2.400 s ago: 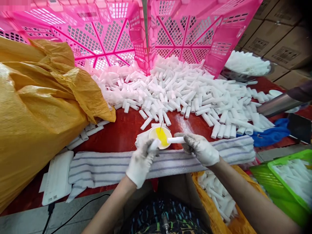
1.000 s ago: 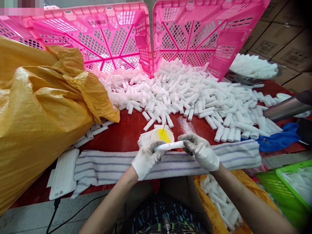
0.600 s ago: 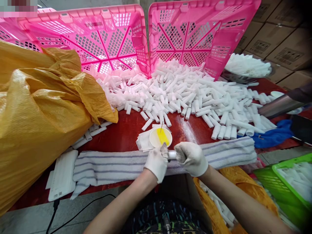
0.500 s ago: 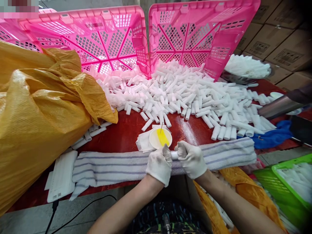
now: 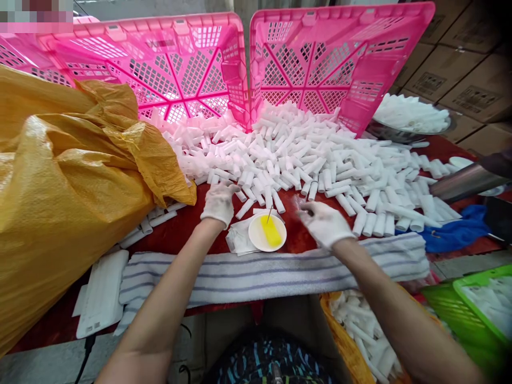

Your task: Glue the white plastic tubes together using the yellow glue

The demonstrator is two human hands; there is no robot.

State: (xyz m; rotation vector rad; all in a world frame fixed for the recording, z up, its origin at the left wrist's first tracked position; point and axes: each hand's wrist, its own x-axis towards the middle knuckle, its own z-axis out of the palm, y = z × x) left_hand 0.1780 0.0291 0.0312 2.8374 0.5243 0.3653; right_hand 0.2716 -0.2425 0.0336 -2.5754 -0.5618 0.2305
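My left hand [image 5: 219,204], in a white glove, reaches to the front edge of a heap of short white tubes [image 5: 288,154]. Its fingers stretch out beside the nearest tubes, and I see nothing held. My right hand [image 5: 325,223], also gloved, hovers over the red table to the right of a small white dish [image 5: 256,241]. Its fingertips are smeared by motion beside a faint translucent blur, so I cannot make out whether they hold anything. A yellow block [image 5: 272,230] with a thin needle-like pin standing in it lies in the dish.
A striped towel [image 5: 240,277] lies along the table's front edge. On the left bulges a yellow sack [image 5: 72,213]; pink crates [image 5: 308,88] stand behind the heap. A metal bowl [image 5: 394,132] of tubes, a blue cloth [image 5: 460,229] and a green basket [image 5: 460,298] are at right.
Both hands were together over the towel, gripping a white tube. They have since parted and moved forward, left hand to the heap, right hand beyond the towel. The tube no longer shows between them.
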